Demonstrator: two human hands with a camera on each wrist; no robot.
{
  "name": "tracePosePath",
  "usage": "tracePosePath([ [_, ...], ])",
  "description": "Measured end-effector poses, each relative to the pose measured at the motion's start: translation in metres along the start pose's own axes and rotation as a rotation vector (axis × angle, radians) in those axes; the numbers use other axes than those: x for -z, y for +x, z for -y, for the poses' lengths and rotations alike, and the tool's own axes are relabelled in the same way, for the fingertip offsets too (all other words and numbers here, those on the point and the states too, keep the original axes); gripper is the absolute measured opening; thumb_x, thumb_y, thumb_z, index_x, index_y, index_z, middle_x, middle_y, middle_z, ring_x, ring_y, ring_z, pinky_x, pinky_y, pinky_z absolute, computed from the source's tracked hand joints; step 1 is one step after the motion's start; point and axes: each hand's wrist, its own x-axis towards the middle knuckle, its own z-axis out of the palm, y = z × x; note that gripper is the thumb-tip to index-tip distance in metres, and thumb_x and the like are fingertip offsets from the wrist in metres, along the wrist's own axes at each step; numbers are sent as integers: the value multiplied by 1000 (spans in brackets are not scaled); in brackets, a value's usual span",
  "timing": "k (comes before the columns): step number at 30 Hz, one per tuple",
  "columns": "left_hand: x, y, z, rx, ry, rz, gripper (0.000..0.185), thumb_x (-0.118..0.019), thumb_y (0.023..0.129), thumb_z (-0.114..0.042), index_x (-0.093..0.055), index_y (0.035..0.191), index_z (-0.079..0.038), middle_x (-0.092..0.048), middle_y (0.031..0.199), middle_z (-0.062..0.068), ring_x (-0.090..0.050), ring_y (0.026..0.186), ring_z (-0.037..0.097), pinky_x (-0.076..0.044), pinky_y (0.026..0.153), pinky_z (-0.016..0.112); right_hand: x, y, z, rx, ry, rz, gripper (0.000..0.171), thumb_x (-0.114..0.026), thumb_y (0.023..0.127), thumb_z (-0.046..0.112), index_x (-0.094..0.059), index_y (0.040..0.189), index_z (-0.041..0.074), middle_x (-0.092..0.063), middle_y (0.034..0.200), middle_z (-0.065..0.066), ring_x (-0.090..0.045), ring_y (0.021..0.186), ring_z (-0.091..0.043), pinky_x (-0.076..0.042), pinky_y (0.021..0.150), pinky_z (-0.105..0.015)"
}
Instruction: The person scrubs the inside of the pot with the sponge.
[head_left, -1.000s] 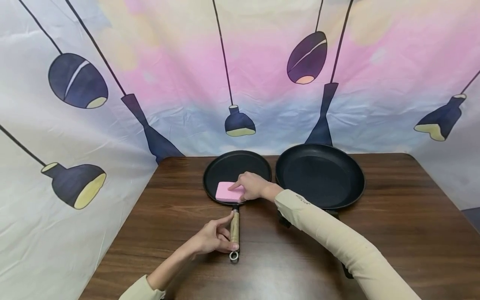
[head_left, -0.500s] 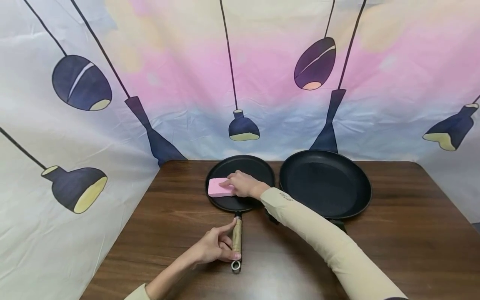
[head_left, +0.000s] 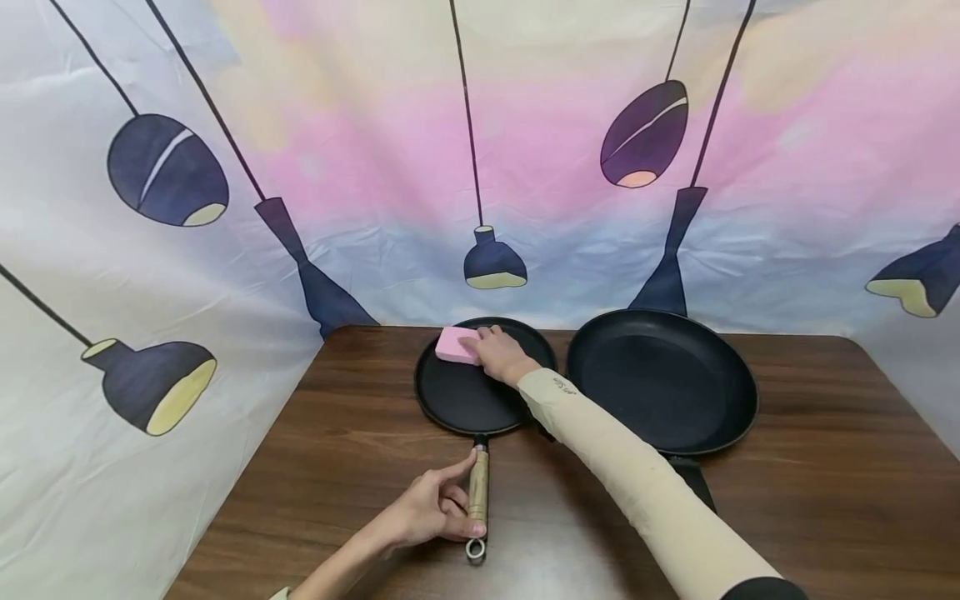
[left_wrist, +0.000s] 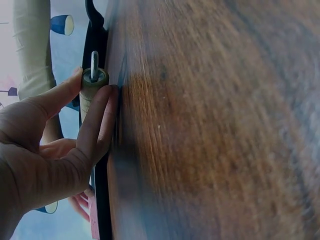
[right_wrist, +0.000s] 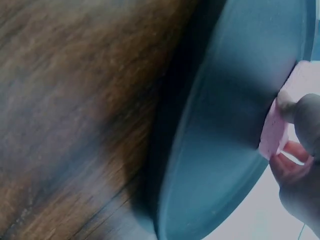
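Observation:
A small flat black pan [head_left: 465, 396] lies on the wooden table with its wooden handle [head_left: 477, 492] pointing toward me. My left hand [head_left: 450, 504] grips that handle [left_wrist: 91, 86] between thumb and fingers [left_wrist: 102, 117] near its ring end. My right hand [head_left: 497, 352] reaches across the pan and pinches a pink sponge [head_left: 458, 344] against its far rim. In the right wrist view the sponge [right_wrist: 281, 125] presses on the dark pan surface [right_wrist: 230, 130], with fingers [right_wrist: 300, 112] curled round it.
A larger black frying pan [head_left: 663, 379] sits right of the small one, its dark handle [head_left: 693, 483] partly under my right sleeve [head_left: 637, 492]. A printed cloth backdrop [head_left: 300, 167] surrounds the brown table [head_left: 825, 467] at the back and left.
My right hand has slid the pink sponge from the pan's near edge, round its left side, to the far rim. The left hand stays on the handle.

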Motion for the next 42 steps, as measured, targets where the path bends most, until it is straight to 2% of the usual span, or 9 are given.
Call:
tracePosePath([
  [4, -1, 0, -2, -1, 13, -6, 102, -87, 81, -7, -24, 161, -3, -66, 89, 6, -63, 69, 6, -51, 63, 19, 2, -4, -10, -40, 11, -53, 53, -61, 102, 9, -48, 153, 19, -55, 142, -19, -51, 132, -36, -46, 111, -46],
  [10, -1, -1, -3, -1, 34, -12, 102, -87, 81, -6, -24, 162, -4, -67, 88, 6, -63, 70, 9, -51, 63, 20, 9, -11, -25, -107, 3, -39, 49, -58, 103, 8, -50, 150, 18, -56, 140, -23, -53, 129, -39, -49, 107, -47],
  [18, -3, 3, -5, 4, 60, 7, 102, -87, 81, -6, -24, 161, -3, -68, 88, 7, -64, 70, 10, -51, 63, 20, 17, -24, -50, -137, 42, 15, 45, -59, 102, 7, -53, 146, 16, -59, 135, -23, -54, 125, -40, -50, 106, -50],
  [24, -1, 4, -8, 16, 95, -4, 102, -87, 81, -8, -24, 162, -5, -67, 91, 9, -63, 71, 10, -51, 65, 20, 31, -32, -56, -164, 89, 120, 55, -74, 93, 11, -55, 144, 18, -61, 133, -19, -57, 116, -32, -50, 102, -45],
  [30, 2, 0, -7, 36, 139, -30, 103, -88, 81, -11, -25, 162, -5, -66, 92, 8, -63, 73, 11, -51, 65, 22, 39, -50, -51, -125, 116, 196, 54, -79, 91, 15, -60, 141, 18, -58, 137, -17, -52, 116, -30, -46, 103, -42],
  [37, 3, 1, -9, 29, 176, -37, 102, -89, 80, -13, -27, 161, -4, -67, 90, 8, -64, 73, 11, -51, 66, 22, 36, -66, -55, -60, 141, 193, 53, -82, 88, 15, -65, 139, 20, -59, 140, -13, -53, 122, -28, -46, 108, -40],
  [42, 0, 2, -9, 24, 171, -27, 102, -89, 80, -12, -26, 161, -4, -69, 90, 8, -65, 73, 10, -52, 67, 22, 34, -85, -58, -7, 166, 172, 53, -82, 88, 17, -66, 139, 20, -60, 135, -15, -56, 118, -30, -49, 105, -40],
])
